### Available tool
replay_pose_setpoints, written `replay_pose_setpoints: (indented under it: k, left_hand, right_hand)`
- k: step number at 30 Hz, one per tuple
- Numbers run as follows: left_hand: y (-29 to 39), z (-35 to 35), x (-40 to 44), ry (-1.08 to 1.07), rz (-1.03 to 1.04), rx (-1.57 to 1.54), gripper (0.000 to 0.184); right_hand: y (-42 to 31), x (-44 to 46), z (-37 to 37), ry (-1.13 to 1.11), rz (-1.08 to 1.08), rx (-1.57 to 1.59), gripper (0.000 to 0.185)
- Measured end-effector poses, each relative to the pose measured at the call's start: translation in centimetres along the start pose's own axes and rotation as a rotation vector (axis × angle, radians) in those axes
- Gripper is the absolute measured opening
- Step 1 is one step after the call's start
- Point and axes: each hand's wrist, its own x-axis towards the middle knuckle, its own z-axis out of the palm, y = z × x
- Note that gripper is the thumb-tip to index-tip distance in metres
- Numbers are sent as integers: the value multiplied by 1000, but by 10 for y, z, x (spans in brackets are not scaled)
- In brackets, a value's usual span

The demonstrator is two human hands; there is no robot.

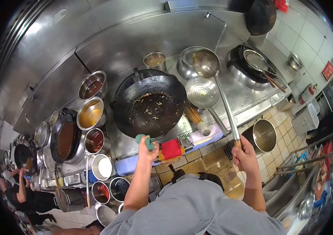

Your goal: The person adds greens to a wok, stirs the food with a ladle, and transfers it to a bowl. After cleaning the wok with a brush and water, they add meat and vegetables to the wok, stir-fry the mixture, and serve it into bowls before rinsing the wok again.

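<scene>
A blackened wok (pixel 154 131) with food scraps stuck inside sits tilted toward me over the stove. My left hand (pixel 148 152) is closed round its near edge or handle through a green cloth (pixel 145 141). In my right hand (pixel 244 153) is the wooden grip of a long steel ladle (pixel 226 103). The ladle's bowl appears over a steel pot (pixel 189 70) at the back; whether they touch I cannot tell. A perforated skimmer (pixel 202 92) lies below that pot, beside a bamboo wok brush (pixel 194 117). A red cloth (pixel 171 149) lies at the stove's front edge.
Steel pots of sauce (pixel 92 112) line the left side, near a second wok (pixel 65 137). Another wok with a mesh strainer (pixel 255 60) stands on the right burner. A deep bucket (pixel 264 135) stands right of my right hand. A co-worker (pixel 27 192) handles a wok far left.
</scene>
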Motion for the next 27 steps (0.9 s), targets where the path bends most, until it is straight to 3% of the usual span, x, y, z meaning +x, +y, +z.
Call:
replay_pose_setpoints:
  k: [3,6,9,11,12,15,19,20,21,22,23,27]
  left_hand:
    - [12,17,36,11,-10,-27,18]
    - [22,10,78,8,141,-7,20]
    - [24,-7,90,39,84,53,33]
    - [31,-14,71,-344,-186,30,52]
    - [27,-35,69,-430,-283,40,64]
    - [-5,-98,41,-290,-285,252,57]
    - [-74,-161,-24,69,-263,434,37]
    - [-100,-182,-36,254,-167,468,30]
    - [-127,-203,-58,267,-28,618,27]
    - [-148,-215,-75,284,112,764,25]
    - [-171,-229,-92,377,180,901,24]
    - [-247,-261,-151,814,-25,1105,22]
  right_hand:
    - [-19,42,13,-82,-2,-66,50]
    - [-27,90,27,-130,-48,-186,55]
    - [-26,149,37,-192,-149,-383,52]
    - [-34,198,43,-230,-211,-576,53]
    - [-37,227,49,-194,-301,-738,55]
    - [-36,323,88,-61,-606,-1047,52]
    - [-22,442,167,-36,-508,-1247,30]
    - [-3,499,189,-215,-389,-1257,22]
    - [15,546,205,-398,-268,-1263,15]
    - [18,561,213,-439,-275,-1266,15]
    - [21,573,221,-492,-143,-990,12]
    - [21,601,227,-522,433,104,4]
